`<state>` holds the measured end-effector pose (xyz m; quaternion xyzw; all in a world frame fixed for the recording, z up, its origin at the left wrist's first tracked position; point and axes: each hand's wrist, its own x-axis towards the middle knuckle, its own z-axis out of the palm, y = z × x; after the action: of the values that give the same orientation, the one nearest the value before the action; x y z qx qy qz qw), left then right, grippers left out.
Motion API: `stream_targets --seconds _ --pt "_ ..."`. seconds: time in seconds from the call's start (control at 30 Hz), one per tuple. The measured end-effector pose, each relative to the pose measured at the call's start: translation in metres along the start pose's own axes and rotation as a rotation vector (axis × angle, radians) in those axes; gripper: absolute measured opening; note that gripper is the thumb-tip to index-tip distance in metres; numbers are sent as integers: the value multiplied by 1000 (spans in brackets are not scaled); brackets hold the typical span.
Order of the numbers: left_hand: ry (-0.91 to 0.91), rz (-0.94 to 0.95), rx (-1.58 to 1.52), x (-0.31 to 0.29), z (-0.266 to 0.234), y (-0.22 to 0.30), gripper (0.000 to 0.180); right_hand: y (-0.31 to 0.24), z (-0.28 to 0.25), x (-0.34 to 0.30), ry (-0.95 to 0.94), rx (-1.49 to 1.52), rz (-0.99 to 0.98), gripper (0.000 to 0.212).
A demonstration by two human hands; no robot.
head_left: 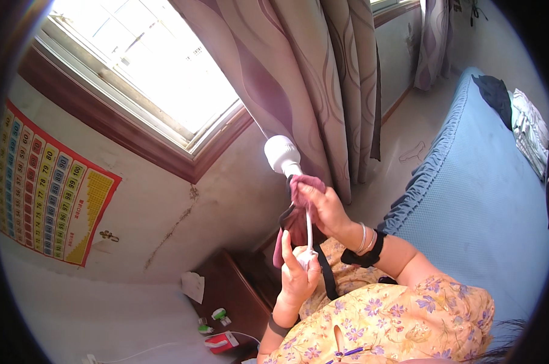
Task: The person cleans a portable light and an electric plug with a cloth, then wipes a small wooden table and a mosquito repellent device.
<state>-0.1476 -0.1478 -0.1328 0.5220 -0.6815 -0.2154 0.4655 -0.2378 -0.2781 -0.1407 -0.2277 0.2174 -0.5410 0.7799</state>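
A white bulb-shaped lamp [281, 153] stands upright before me, its thin white stem [309, 229] running down to a small white base. My left hand [296, 280] is closed around that base, index finger pointing up. Just below the bulb, my right hand [330, 211] grips a dark pink cloth [309, 184] around the lamp's neck. More of the cloth hangs down between my hands. What the right fingers touch beneath the fabric is hidden.
At left, a brown cabinet [233, 291] stands by the wall, with a red-and-white box [221, 343] and green-and-white items [220, 316] nearby. Patterned curtains [298, 79] hang beside the window [147, 67]. A blue-covered bed [468, 212] at right holds folded clothes [529, 127].
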Motion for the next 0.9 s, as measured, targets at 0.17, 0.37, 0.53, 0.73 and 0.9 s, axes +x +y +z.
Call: stream_targets --seconds 0.17,0.37,0.53,0.73,0.9 --pt "73 -47 -74 7 -6 -5 75 7 7 -36 -176 -173 42 23" --pt "120 168 108 15 -7 -15 87 6 8 -65 -215 -383 50 24" --pt "26 13 -126 12 -1 -11 81 -5 6 -38 -137 -90 62 23" --pt "93 -247 -743 10 16 0 87 -2 -13 -14 -16 139 216 18" --pt "317 -332 -831 29 10 1 88 -6 16 -59 -235 -293 152 28"
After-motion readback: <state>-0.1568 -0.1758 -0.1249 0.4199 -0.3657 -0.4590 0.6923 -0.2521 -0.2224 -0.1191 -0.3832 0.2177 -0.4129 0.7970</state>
